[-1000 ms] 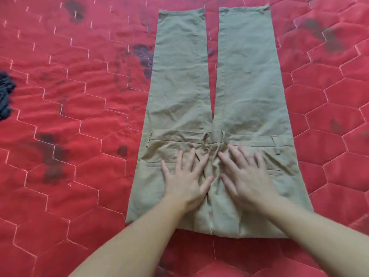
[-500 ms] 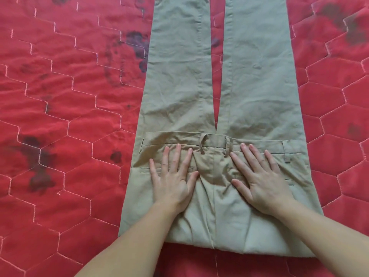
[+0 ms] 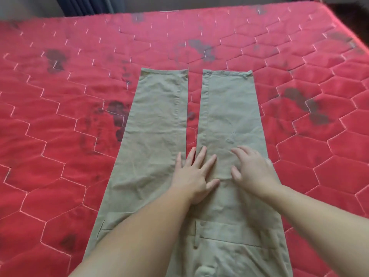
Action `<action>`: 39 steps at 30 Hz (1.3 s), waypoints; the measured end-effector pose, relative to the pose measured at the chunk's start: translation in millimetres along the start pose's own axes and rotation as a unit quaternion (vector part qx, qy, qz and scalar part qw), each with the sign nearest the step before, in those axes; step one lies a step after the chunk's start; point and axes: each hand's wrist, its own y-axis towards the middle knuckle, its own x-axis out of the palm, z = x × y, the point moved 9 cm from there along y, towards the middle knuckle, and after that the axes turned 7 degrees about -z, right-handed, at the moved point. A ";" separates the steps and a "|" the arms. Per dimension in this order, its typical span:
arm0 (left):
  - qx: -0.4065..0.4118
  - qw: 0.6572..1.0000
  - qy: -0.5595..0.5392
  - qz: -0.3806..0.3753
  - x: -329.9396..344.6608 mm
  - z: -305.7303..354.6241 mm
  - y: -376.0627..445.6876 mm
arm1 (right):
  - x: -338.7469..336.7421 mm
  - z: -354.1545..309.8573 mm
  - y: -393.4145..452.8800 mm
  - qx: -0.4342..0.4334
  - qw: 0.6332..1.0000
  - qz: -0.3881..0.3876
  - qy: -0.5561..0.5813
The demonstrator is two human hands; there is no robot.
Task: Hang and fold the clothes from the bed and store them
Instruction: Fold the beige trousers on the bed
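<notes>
Head view, red quilted mattress (image 3: 60, 136), dark curtain (image 3: 83, 6)

— Those khaki trousers (image 3: 159, 140)?
— Matt woven cloth, finely creased under the left hand (image 3: 194, 174) and right hand (image 3: 253, 170).
— And the red mattress (image 3: 60, 126) beneath?
— Quilted fabric, slight sheen, dark blotches.

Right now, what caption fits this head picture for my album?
Two flat hands, left and right, press khaki trousers spread on a red bed.

Trousers (image 3: 159, 136) are laid flat on the bed (image 3: 60, 136), legs pointing away; both hands are placed on the legs near the crotch.
</notes>
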 end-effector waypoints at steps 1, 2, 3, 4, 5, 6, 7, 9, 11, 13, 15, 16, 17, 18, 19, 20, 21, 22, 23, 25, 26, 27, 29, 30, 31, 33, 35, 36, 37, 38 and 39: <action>-0.001 1.000 0.000 0.009 -5.3 -1.9 12.9 | -6.5 9.1 15.8 0.022 1.000 0.002 0.004; -0.003 1.000 -0.006 0.018 -10.4 -4.2 24.4 | -10.5 20.7 30.3 0.055 0.998 0.001 0.016; -0.008 0.999 -0.015 0.028 -15.0 -7.5 34.7 | -12.7 32.9 43.5 0.095 0.995 -0.003 0.037; -0.013 0.999 -0.020 0.041 -19.0 -11.4 43.3 | -14.6 45.0 54.8 0.136 0.988 -0.001 0.065; -0.015 0.998 -0.021 0.061 -23.1 -14.9 49.8 | -17.8 57.2 65.4 0.175 0.980 0.011 0.096; -0.015 0.996 -0.022 0.087 -26.4 -17.6 54.1 | -22.4 68.3 74.7 0.209 0.970 0.029 0.122; -0.014 0.993 -0.026 0.117 -28.7 -20.0 55.2 | -26.7 77.0 84.2 0.235 0.959 0.044 0.154; -0.008 0.985 -0.033 0.171 -31.4 -23.2 55.2 | -33.0 93.8 106.9 0.271 0.924 0.081 0.258; -0.004 0.980 -0.029 0.194 -30.4 -22.1 54.5 | -36.2 102.9 125.6 0.282 0.876 0.104 0.376; -0.006 0.980 -0.026 0.197 -30.0 -22.5 54.6 | -38.0 101.2 139.8 0.270 0.840 0.109 0.458; -0.009 0.984 -0.032 0.177 -31.1 -22.7 55.9 | -45.5 94.4 145.8 0.243 0.831 0.115 0.486; -0.012 0.985 -0.033 0.166 -30.7 -23.3 56.7 | -51.6 89.6 147.2 0.223 0.835 0.120 0.489; -0.016 0.988 -0.034 0.152 -30.0 -23.6 56.6 | -58.8 85.5 146.2 0.200 0.841 0.122 0.487; -0.019 0.990 -0.030 0.140 -29.8 -23.2 56.5 | -68.0 81.2 142.5 0.175 0.848 0.125 0.484; -0.021 0.990 -0.027 0.135 -30.4 -23.2 56.3 | -76.8 76.1 136.5 0.152 0.854 0.125 0.481; -0.021 0.990 -0.030 0.136 -31.1 -23.9 56.1 | -85.0 70.1 127.4 0.131 0.856 0.121 0.485; -0.020 0.989 -0.038 0.141 -32.7 -24.5 55.6 | -92.4 63.7 116.6 0.100 0.857 0.113 0.492; -0.021 0.988 -0.051 0.147 -34.7 -25.0 54.9 | -99.3 54.9 102.6 0.061 0.865 0.101 0.488; -0.020 0.986 -0.079 0.147 -37.5 -25.8 55.1 | -103.3 45.5 87.5 0.015 0.880 0.084 0.467; -0.038 0.973 -0.187 0.127 -40.2 -32.8 56.4 | -99.3 28.1 49.0 -0.071 0.914 0.054 0.396; -0.055 0.962 -0.245 0.109 -37.0 -36.3 56.2 | -93.1 20.1 27.2 -0.115 0.931 0.055 0.343; -0.064 0.947 -0.299 0.100 -35.3 -36.4 50.5 | -86.0 12.9 4.6 -0.162 0.946 0.073 0.272; -0.082 0.895 -0.425 0.109 -33.0 -35.0 25.1 | -55.6 -1.6 -38.4 -0.257 0.957 0.086 0.106; -0.102 0.863 -0.479 0.124 -31.5 -34.4 8.5 | -32.7 -2.5 -54.5 -0.277 0.957 0.082 0.020; -0.127 0.828 -0.528 0.140 -31.1 -34.6 -9.3 | -6.8 2.2 -67.0 -0.272 0.958 0.077 -0.053; -0.179 0.752 -0.615 0.152 -25.0 -39.2 -34.6 | 32.8 15.2 -86.2 -0.234 0.961 0.043 -0.142; -0.200 0.704 -0.678 0.064 -7.8 -28.9 -43.2 | 46.5 24.7 -102.3 -0.149 0.983 -0.039 -0.100; -0.201 0.702 -0.684 0.005 0.2 -19.3 -45.5 | 45.3 26.4 -108.8 -0.105 0.991 -0.072 -0.042; -0.198 0.701 -0.685 -0.035 4.4 -10.8 -47.6 | 36.9 27.3 -113.4 -0.063 0.991 -0.094 0.071; -0.202 0.703 -0.680 -0.043 5.5 -7.8 -48.4 | 27.9 28.0 -113.0 -0.023 0.970 -0.094 0.221; -0.204 0.701 -0.682 -0.039 1.8 -4.2 -50.3 | 18.1 31.8 -109.8 0.028 0.925 -0.060 0.374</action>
